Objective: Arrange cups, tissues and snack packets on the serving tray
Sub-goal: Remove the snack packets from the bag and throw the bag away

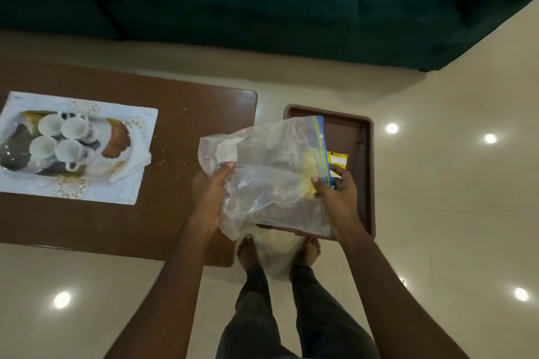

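Over the near edge of the tray [369,172], left hand [208,198] and right hand [339,195] grip the zip-top bag [271,172]. Tilting it could spill the contents.

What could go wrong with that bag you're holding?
1. The bag hangs in the air between the left hand and right hand. If its blue zip edge is open, which I cannot tell, something yellow inside might slide out.
2. The brown tray lies low beside the table, close to the feet, so it might get stepped on or kicked.
3. The cups stand bunched together and could clink if bumped.
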